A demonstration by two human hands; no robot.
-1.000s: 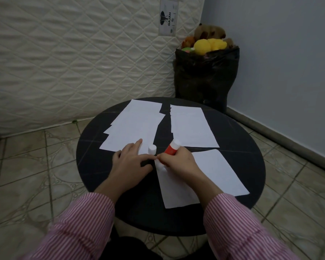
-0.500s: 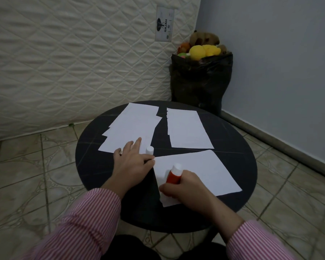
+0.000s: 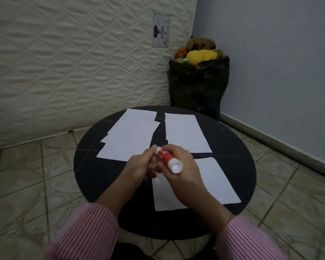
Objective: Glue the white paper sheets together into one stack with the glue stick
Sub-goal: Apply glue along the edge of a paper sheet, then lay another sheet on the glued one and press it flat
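Observation:
The red glue stick (image 3: 167,158) is held above the round black table (image 3: 86,166), its white base pointing toward me. My right hand (image 3: 184,163) grips its red body. My left hand (image 3: 139,166) pinches the white cap (image 3: 158,148) at the stick's far end. A fanned pile of white sheets (image 3: 131,136) lies at the far left of the table. Another white sheet (image 3: 185,134) lies at the far right. A third sheet (image 3: 216,182) lies nearest me, partly hidden under my hands and right forearm.
A black bag (image 3: 198,87) stuffed with plush toys stands in the corner behind the table. A quilted mattress (image 3: 73,62) leans against the wall on the left. Tiled floor surrounds the table.
My right hand lifted the glue stick off the near sheet and turned it level. My left hand took the cap from the table and brought it to the stick's tip.

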